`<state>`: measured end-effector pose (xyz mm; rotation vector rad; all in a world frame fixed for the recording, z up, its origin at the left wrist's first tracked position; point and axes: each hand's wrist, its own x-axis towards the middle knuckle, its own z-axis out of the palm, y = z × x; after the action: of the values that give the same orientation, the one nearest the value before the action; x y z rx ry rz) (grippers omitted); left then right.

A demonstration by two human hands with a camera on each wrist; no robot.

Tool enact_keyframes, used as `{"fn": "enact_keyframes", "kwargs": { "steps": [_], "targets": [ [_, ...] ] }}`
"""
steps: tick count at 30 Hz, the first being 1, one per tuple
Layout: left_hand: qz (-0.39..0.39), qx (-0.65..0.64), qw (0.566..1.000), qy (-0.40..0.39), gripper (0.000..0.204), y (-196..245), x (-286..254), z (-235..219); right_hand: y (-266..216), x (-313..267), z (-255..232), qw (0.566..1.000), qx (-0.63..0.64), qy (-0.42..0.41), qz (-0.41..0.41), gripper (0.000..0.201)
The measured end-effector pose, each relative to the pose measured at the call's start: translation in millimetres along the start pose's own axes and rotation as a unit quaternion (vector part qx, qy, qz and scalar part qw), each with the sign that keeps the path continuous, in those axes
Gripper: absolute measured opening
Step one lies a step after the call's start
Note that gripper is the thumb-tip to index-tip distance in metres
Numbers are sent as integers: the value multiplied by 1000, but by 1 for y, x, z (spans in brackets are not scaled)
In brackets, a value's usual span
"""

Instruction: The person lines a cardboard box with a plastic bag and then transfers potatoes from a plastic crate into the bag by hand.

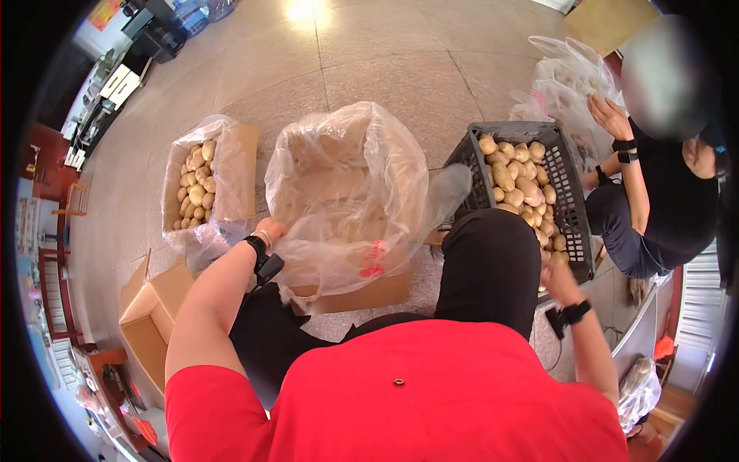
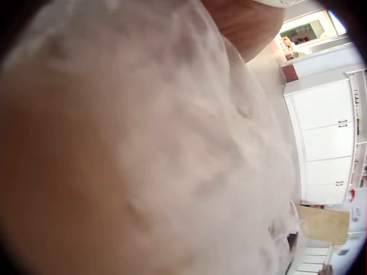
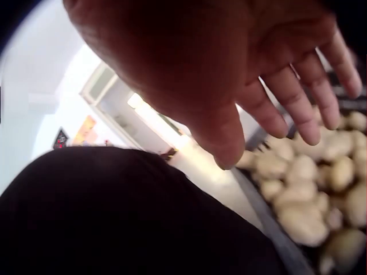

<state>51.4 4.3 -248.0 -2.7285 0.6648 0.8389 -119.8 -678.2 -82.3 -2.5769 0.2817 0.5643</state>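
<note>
My left hand (image 1: pixel 271 230) is at the near left edge of a clear plastic bag (image 1: pixel 396 146) lining a cardboard box (image 1: pixel 362 291). Its fingers are hidden in the head view, and I cannot tell whether they grip the film. In the left wrist view the cloudy plastic (image 2: pixel 195 149) fills most of the picture, with part of the hand (image 2: pixel 246 26) at the top. My right hand (image 3: pixel 275 69) has its fingers spread and holds nothing. It hangs over the near end of a black plastic crate (image 1: pixel 573 208) full of potatoes (image 1: pixel 527 189).
Further left stands another plastic-lined box (image 1: pixel 245 169) of potatoes (image 1: pixel 198 185). An open cardboard box (image 1: pixel 150 308) lies nearer on that side. On the right, a person (image 1: pixel 654 200) in black sits beside the crate, hands by clear plastic bags (image 1: pixel 570 81). My knee (image 1: pixel 493 262) rises between lined box and crate.
</note>
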Motion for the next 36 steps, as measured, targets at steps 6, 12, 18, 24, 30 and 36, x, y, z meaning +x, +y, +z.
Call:
{"fn": "enact_keyframes", "kwargs": {
  "steps": [6, 12, 18, 24, 30, 36],
  "targets": [
    [-109, -149, 983, -6, 26, -18, 23, 41, 12, -60, 79, 976, -52, 152, -146, 28],
    [-180, -95, 977, -64, 30, -55, 29, 88, 5, -54, 87, 973, -139, 147, -113, 35],
    [-220, -17, 975, -34, 29, -23, -2, 62, 34, -44, 111, 963, -174, 167, -124, 36],
    [-227, -204, 939, 157, 22, 29, -10, 28, 22, -51, 106, 962, -157, 174, -139, 34],
    [-310, -376, 865, 122, 36, 93, -11, 8, 27, -47, 108, 966, -178, 146, -119, 33],
    [-348, -444, 817, 121, 40, 146, 29, 40, 28, -45, 114, 957, -186, 177, -135, 34]
  ]
}}
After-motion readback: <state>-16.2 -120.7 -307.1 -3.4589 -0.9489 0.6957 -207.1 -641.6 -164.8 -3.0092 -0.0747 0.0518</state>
